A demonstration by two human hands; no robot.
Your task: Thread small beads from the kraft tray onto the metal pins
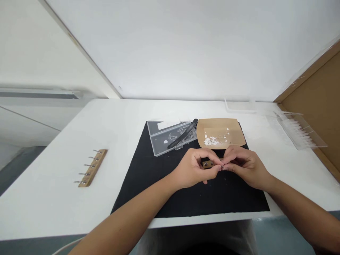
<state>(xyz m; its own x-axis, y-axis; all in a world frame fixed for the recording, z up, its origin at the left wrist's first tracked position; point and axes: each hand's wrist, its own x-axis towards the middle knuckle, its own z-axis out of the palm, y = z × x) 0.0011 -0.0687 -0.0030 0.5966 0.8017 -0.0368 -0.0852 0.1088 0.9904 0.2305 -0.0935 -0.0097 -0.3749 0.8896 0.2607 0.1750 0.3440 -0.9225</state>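
Note:
My left hand (pixel 198 167) and my right hand (pixel 244 166) meet over the black cloth (pixel 170 191), thumbs and index fingers pinched together at one spot. A tiny, partly metallic-looking piece (pixel 222 167) shows between the fingertips, too small and covered to name. Behind the fingers lies a short wooden strip (pixel 208 164) with round metal studs, its right part hidden by my hands. Just beyond them sits a tan paper tray (pixel 236 132) holding small white flakes (pixel 211 141).
A black nail file (pixel 183 134) lies across an open clear case (pixel 159 143) with clear nail tips inside. Further left is a wooden strip (pixel 93 168) with several metal stems. A clear tray (pixel 240 106) stands at the back; clear plastic pieces (pixel 299 131) lie right, beside a wooden panel (pixel 316 99).

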